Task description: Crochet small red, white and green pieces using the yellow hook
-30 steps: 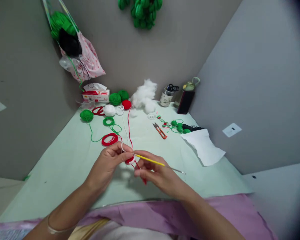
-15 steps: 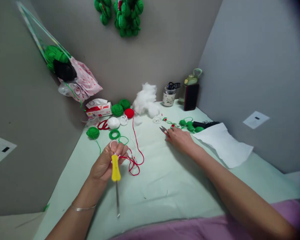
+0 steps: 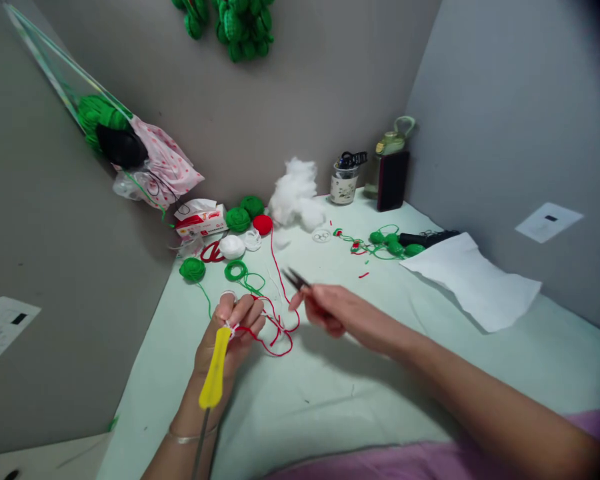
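Observation:
My left hand [image 3: 236, 320] is closed around a crochet hook [image 3: 214, 370] with a yellow handle, whose metal shaft slants down toward me. At the same fingertips sits a small bit of white yarn work, mostly hidden by the fingers. Red yarn [image 3: 275, 350] runs from it in loose loops across the table. My right hand [image 3: 327, 310] grips a pair of scissors [image 3: 296, 279], held above the table to the right of those loops. Their blurred dark blades point up and left, toward the red strand.
Behind my left hand lie green balls of yarn [image 3: 193, 269], a white ball [image 3: 232, 247], a red ball [image 3: 263, 225] and a tissue box [image 3: 201, 219]. White stuffing [image 3: 297, 193], a cup [image 3: 344, 184] and a bottle [image 3: 391, 143] stand farther back. White paper [image 3: 473, 280] lies right.
My right hand has lifted the scissors off the table and brought them left, closer to my left hand. The hook's handle has tilted. The view has shifted slightly.

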### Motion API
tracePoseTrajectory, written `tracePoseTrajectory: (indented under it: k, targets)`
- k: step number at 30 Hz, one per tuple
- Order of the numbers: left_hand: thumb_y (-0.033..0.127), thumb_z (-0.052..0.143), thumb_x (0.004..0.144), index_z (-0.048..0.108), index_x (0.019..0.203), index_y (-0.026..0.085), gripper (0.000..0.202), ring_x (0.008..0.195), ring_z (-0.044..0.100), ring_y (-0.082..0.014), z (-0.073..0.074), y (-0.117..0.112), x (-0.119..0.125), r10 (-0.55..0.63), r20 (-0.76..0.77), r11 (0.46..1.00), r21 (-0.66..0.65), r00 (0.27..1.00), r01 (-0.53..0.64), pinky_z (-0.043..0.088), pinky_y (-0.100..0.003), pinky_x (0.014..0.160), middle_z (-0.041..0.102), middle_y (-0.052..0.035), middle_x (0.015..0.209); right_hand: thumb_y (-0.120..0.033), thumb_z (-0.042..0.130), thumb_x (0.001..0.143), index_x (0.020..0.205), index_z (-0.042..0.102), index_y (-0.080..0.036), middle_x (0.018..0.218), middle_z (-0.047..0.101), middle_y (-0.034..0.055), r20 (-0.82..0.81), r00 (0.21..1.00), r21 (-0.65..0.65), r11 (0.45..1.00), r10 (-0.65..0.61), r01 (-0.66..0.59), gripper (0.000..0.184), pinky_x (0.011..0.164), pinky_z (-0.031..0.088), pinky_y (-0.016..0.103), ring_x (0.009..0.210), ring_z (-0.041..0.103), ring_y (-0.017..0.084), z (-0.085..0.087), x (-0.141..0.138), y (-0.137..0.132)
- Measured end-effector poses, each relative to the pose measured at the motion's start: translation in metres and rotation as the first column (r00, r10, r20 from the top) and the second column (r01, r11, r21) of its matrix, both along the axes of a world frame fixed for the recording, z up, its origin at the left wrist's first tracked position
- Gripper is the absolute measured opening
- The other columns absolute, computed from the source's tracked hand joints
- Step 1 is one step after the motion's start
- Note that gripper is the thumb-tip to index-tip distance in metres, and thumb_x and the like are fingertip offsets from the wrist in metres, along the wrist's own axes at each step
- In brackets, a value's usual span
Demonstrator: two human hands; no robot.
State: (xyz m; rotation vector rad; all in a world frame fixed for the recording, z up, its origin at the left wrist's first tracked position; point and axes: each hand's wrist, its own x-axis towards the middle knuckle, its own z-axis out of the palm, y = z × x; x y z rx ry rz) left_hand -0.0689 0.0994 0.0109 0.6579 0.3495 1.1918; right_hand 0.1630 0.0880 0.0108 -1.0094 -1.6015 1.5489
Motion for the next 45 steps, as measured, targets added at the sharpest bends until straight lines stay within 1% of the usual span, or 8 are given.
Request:
tracePoseTrajectory:
  k: [2, 4, 6, 10, 14, 25, 32, 45]
  targets:
    - [0.027, 0.098, 0.073, 0.059, 0.061, 0.021, 0.042, 0.053, 0.016, -0.0122, 0.001, -0.001, 0.0, 0.022, 0.012, 1.0, -0.013, 1.0, -0.022, 0.023, -0.021, 0.048, 0.026, 0.0074, 0.055, -0.069, 0.047, 0.103, 0.107, 0.075, -0.017, 0.069, 0.042, -0.0061, -0.181, 0.974, -0.128, 0.979, 0.133, -0.157, 0.059, 0.052, 0.031, 0.022, 0.056, 0.033, 0.009, 0.003, -0.019, -0.021]
    - [0.026, 0.1, 0.07, 0.06, 0.062, 0.021, 0.042, 0.053, 0.017, -0.012, 0.0, -0.002, -0.001, 0.031, 0.027, 0.999, -0.028, 0.999, -0.03, 0.023, -0.021, 0.048, 0.028, 0.0077, 0.055, -0.071, 0.051, 0.101, 0.107, 0.077, -0.016, 0.067, 0.042, -0.0065, -0.279, 0.935, -0.227, 0.932, 0.216, -0.283, 0.061, 0.051, 0.029, 0.022, 0.055, 0.031, 0.008, 0.002, -0.033, -0.037]
    - [0.026, 0.101, 0.069, 0.061, 0.062, 0.022, 0.04, 0.053, 0.017, -0.012, -0.001, -0.002, -0.001, 0.022, 0.037, 0.999, -0.044, 0.999, -0.02, 0.023, -0.022, 0.048, 0.028, 0.0079, 0.054, -0.074, 0.051, 0.1, 0.107, 0.078, -0.016, 0.065, 0.042, -0.0064, -0.332, 0.914, -0.26, 0.909, 0.232, -0.325, 0.065, 0.051, 0.028, 0.022, 0.054, 0.032, 0.008, 0.0, -0.042, -0.045]
    - [0.028, 0.101, 0.069, 0.061, 0.061, 0.021, 0.041, 0.054, 0.014, -0.0129, -0.002, -0.003, 0.002, -0.024, 0.025, 0.999, -0.03, 0.999, 0.025, 0.025, -0.022, 0.049, 0.022, 0.0079, 0.055, -0.076, 0.046, 0.1, 0.103, 0.079, -0.015, 0.065, 0.046, -0.0052, -0.33, 0.933, -0.278, 0.93, 0.144, -0.242, 0.069, 0.051, 0.027, 0.023, 0.054, 0.033, 0.008, -0.006, -0.048, -0.047]
    - [0.032, 0.101, 0.07, 0.058, 0.06, 0.022, 0.045, 0.055, 0.012, -0.014, -0.002, -0.002, 0.004, -0.052, 0.002, 0.999, -0.002, 0.999, 0.052, 0.025, -0.022, 0.049, 0.019, 0.0075, 0.056, -0.076, 0.053, 0.097, 0.101, 0.078, -0.015, 0.065, 0.046, -0.0056, -0.34, 0.938, -0.296, 0.939, 0.069, -0.176, 0.066, 0.05, 0.024, 0.024, 0.053, 0.032, 0.008, -0.006, -0.047, -0.045]
    - [0.032, 0.102, 0.066, 0.063, 0.06, 0.022, 0.041, 0.053, 0.017, -0.0128, -0.009, 0.004, 0.008, -0.058, -0.037, 0.998, -0.006, 0.998, 0.057, 0.024, -0.022, 0.048, 0.026, 0.007, 0.054, -0.069, 0.065, 0.094, 0.101, 0.08, -0.016, 0.064, 0.044, -0.0067, -0.399, 0.917, -0.254, 0.958, 0.022, -0.134, 0.055, 0.053, 0.023, 0.026, 0.057, 0.034, 0.009, -0.011, -0.048, -0.041]
    - [0.029, 0.102, 0.066, 0.067, 0.064, 0.023, 0.035, 0.054, 0.019, -0.0122, -0.011, 0.002, 0.011, -0.052, -0.026, 0.999, -0.016, 0.998, 0.051, 0.028, -0.022, 0.049, 0.036, 0.0068, 0.056, -0.071, 0.068, 0.091, 0.092, 0.076, -0.016, 0.061, 0.041, -0.0081, -0.444, 0.896, -0.358, 0.922, -0.03, -0.146, 0.056, 0.051, 0.015, 0.027, 0.053, 0.025, 0.007, -0.008, -0.051, -0.045]
    - [0.029, 0.1, 0.07, 0.065, 0.065, 0.021, 0.036, 0.054, 0.019, -0.0112, -0.02, 0.004, 0.012, -0.064, -0.007, 0.998, 0.023, 0.998, 0.064, 0.03, -0.021, 0.05, 0.034, 0.0076, 0.059, -0.072, 0.072, 0.087, 0.085, 0.071, -0.016, 0.058, 0.039, -0.0096, -0.508, 0.86, -0.414, 0.889, -0.047, -0.196, 0.056, 0.048, 0.011, 0.027, 0.049, 0.019, 0.005, -0.011, -0.053, -0.047]
